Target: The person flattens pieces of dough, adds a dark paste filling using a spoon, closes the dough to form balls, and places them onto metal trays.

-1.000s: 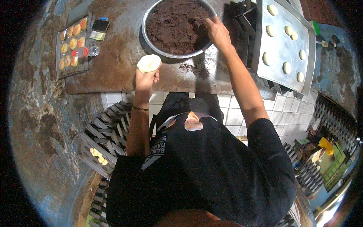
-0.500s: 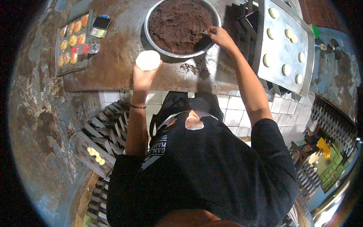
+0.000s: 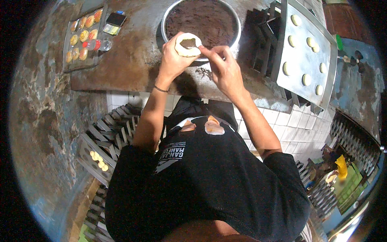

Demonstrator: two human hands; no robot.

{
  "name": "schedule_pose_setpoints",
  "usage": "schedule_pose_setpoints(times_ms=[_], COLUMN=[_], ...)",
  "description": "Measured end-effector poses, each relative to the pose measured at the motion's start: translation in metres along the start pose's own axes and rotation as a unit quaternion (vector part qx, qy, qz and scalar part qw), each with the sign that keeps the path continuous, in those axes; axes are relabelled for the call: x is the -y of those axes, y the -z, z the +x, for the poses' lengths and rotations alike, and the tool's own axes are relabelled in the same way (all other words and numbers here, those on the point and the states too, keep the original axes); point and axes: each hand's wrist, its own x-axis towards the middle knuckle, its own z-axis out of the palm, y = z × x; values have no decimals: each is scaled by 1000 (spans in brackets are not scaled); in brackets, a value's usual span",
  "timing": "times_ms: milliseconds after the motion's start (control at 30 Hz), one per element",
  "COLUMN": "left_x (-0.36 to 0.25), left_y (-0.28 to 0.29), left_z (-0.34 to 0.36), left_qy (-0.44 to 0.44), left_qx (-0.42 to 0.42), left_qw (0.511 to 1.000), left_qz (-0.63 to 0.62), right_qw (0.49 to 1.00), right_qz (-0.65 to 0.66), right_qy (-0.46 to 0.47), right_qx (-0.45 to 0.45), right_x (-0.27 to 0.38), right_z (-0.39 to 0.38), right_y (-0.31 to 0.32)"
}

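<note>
My left hand [image 3: 171, 60] holds up a flattened round of pale dough [image 3: 186, 52] on its fingers and palm. A dab of dark brown filling [image 3: 187, 42] lies in the middle of the dough. My right hand [image 3: 227, 74] is closed in a pinch at the dough's right edge. What its fingertips hold is too small to make out. Just behind both hands stands a wide metal bowl [image 3: 163, 27] of dark crumbly filling [image 3: 201, 18]; the hands hide part of its near rim.
At the right, a metal tray [image 3: 302, 58] on a rack bears several dough pieces. Far left, baked buns lie on a tray [image 3: 82, 67], with a bottle [image 3: 96, 45] and a black phone [image 3: 116, 19] close by. Another tray [image 3: 90, 167] with dough balls sits lower left. Crumbs [image 3: 203, 72] dot the table.
My right hand has come from the bowl to the dough. The left hand has lifted the dough rightward, toward the bowl's near rim. Dark filling now lies on the dough.
</note>
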Motion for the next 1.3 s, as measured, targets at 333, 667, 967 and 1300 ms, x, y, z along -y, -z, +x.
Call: schedule_pose_setpoints(times_ms=[333,667,967,1300], left_x=[6,-30,-72,-66], left_y=[7,-7,18,2], left_z=[-14,-10,4,-14], left_qy=[74,68,55,153], left_qx=[38,279,352,212], left_qw=[994,952,930,926], left_qz=[-76,-106,-92,-272], right_qw=[908,979,921,974], right_qz=[81,174,339,202], right_qy=[-409,-74,-161,-98], right_qx=[44,81,108,41], right_x=[-140,-4,-3,36], right_z=[-187,-11,11,17], right_y=[-81,33,54,77])
